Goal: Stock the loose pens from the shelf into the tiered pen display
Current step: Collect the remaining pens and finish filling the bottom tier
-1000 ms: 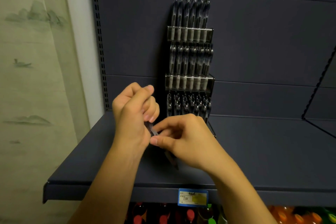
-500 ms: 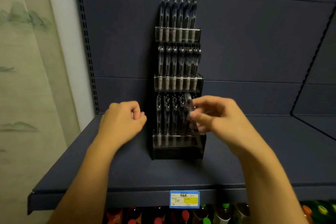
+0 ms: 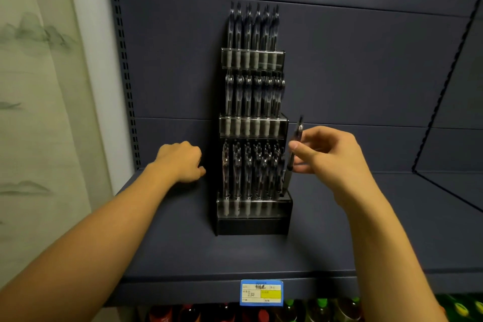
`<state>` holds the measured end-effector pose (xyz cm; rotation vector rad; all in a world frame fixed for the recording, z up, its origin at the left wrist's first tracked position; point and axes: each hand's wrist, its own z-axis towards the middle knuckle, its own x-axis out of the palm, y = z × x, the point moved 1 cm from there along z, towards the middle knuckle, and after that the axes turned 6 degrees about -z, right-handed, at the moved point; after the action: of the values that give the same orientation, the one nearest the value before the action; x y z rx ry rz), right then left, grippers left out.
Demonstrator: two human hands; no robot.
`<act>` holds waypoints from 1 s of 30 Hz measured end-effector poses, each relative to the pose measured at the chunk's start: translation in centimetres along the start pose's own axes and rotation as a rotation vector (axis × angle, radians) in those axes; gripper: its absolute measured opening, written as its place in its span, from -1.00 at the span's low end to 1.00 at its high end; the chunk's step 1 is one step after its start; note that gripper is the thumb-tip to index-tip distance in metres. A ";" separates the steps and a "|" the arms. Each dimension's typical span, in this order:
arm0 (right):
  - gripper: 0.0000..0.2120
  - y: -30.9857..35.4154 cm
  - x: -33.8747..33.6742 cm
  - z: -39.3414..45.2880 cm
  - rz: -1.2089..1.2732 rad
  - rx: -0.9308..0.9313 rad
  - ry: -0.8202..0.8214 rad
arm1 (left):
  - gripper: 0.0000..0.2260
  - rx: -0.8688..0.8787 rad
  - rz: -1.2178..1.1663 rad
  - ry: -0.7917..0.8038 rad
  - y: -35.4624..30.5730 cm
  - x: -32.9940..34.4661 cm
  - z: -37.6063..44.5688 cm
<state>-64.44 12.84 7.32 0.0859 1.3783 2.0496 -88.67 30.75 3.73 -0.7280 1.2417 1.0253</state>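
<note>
A black three-tier pen display stands on the dark blue shelf against the back panel. All three tiers hold rows of upright clear pens. My right hand pinches one clear pen upright at the right end of the bottom tier, its lower tip at the rightmost slot. Left of the display, my left hand rests on the shelf with its fingers curled; whether it holds anything cannot be told.
A perforated shelf upright and a pale painted wall stand at the left. A wire divider slants at the right. A blue and yellow price tag hangs on the shelf's front edge, with bottles below.
My hands were together in front of the display, then parted. My right hand carried the pen to the bottom tier's right end. My left hand moved down onto the shelf.
</note>
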 end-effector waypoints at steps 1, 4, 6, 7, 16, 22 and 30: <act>-0.89 0.0 0.1 0.1 -0.011 -0.001 0.000 | -0.73 0.021 0.035 0.003 0.1 0.0 0.4; -0.88 -0.1 0.5 0.3 -0.063 0.004 0.013 | -0.74 0.044 0.030 0.007 0.4 0.2 1.1; -0.90 -0.3 0.8 0.4 -0.092 0.018 0.033 | -0.77 0.028 -0.008 0.020 0.4 0.5 1.4; -0.91 -0.4 1.0 0.4 -0.111 0.023 0.044 | -0.77 0.020 -0.029 0.028 0.3 0.7 1.4; -0.86 -0.6 1.3 0.3 -0.397 -0.026 0.042 | -0.77 -0.006 -0.107 0.061 -0.9 0.8 1.4; -0.79 -1.2 1.8 0.0 -0.641 0.019 0.241 | -0.77 -0.020 -0.111 0.081 -1.2 0.6 1.2; -0.81 -1.3 1.6 -0.1 -0.745 -0.032 0.267 | -0.74 -0.059 -0.097 0.109 -2.1 0.5 0.6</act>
<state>-65.14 13.95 5.68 -0.6428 1.2667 1.4767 -86.56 30.55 3.20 -0.8915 1.2616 0.9564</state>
